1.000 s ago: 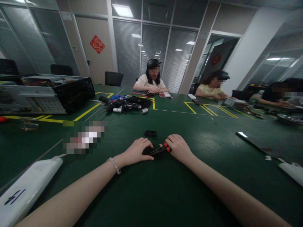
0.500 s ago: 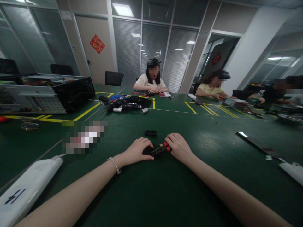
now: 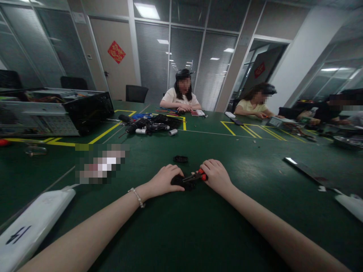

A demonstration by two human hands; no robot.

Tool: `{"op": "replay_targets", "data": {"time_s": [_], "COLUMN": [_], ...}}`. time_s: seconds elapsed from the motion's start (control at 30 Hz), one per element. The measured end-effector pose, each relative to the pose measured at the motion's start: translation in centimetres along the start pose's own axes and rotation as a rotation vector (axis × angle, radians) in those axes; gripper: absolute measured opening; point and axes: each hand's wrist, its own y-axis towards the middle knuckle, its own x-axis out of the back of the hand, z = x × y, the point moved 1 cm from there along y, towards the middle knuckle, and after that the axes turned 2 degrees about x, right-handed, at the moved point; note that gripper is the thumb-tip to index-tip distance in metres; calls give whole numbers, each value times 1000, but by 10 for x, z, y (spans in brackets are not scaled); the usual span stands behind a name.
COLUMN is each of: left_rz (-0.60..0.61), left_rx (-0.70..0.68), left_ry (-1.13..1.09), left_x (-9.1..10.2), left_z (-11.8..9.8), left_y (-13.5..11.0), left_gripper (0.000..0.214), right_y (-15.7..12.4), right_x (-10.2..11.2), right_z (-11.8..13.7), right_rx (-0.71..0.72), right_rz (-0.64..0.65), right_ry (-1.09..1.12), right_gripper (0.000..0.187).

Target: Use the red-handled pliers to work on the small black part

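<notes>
My left hand [image 3: 163, 180] rests on the green table [image 3: 181, 234], its fingers curled over a small black part [image 3: 178, 181] and pressing it down. My right hand [image 3: 216, 176] is closed round the red-and-black handles of a pair of pliers [image 3: 194, 176]. The pliers' jaws point left and meet the black part. Another small black piece [image 3: 180, 159] lies on the table just beyond my hands.
A white box [image 3: 31, 226] sits at the near left, an open computer case [image 3: 56, 112] at the far left. A heap of tools and cables [image 3: 150, 124] lies mid-table. Three other people sit along the far and right sides. A dark strip [image 3: 309, 172] lies at right.
My right hand and the pliers have shifted slightly to the right and up. The left hand stays on the black part.
</notes>
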Motion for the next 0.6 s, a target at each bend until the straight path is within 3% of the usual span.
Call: {"op": "replay_targets", "data": {"time_s": [0.6], "left_rz": [3], "left_rx": [22], "left_ry": [-18], "left_x": [2], "left_z": [-2], "left_y": [0], "left_gripper": [36], "right_y": [0], "right_x": [-5], "right_z": [1], "right_rx": [10], "right_rz": [77], "right_ry": [-32], "right_gripper": [11]}}
